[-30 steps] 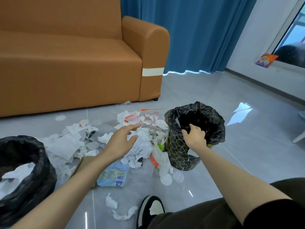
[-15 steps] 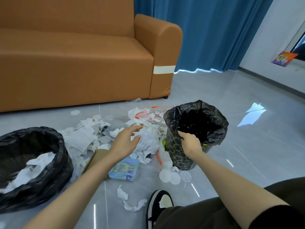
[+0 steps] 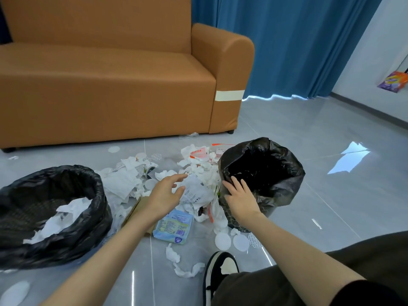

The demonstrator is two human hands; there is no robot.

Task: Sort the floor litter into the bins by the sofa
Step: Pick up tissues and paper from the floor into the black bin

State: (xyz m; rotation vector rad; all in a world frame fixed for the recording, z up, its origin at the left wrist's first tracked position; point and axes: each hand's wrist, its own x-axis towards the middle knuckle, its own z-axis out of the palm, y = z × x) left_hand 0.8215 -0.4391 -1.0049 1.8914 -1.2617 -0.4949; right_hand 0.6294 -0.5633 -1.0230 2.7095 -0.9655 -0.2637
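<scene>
A heap of white tissues and wrappers [image 3: 198,177] lies on the grey floor in front of the orange sofa [image 3: 110,85]. My left hand [image 3: 164,195] hovers over the heap with fingers spread, holding nothing. My right hand [image 3: 239,198] rests with straight fingers on the near rim of a small bin [image 3: 265,173] lined with a black bag. A wide black-bagged bin [image 3: 50,213] at the left holds white tissue. A light blue wet-wipe pack [image 3: 174,227] lies flat below my left hand.
A cardboard piece [image 3: 136,208] pokes out under my left forearm. White round pads [image 3: 231,241] and torn tissue scraps [image 3: 183,263] lie near my black-and-white shoe [image 3: 218,272]. Blue curtains [image 3: 287,45] hang behind the sofa arm. A colourful packet [image 3: 393,81] sits far right.
The view has shifted left, showing more of the wide bin. My right hand let go of the small bin's rim and now lies flat on it. My left hand stays above the heap.
</scene>
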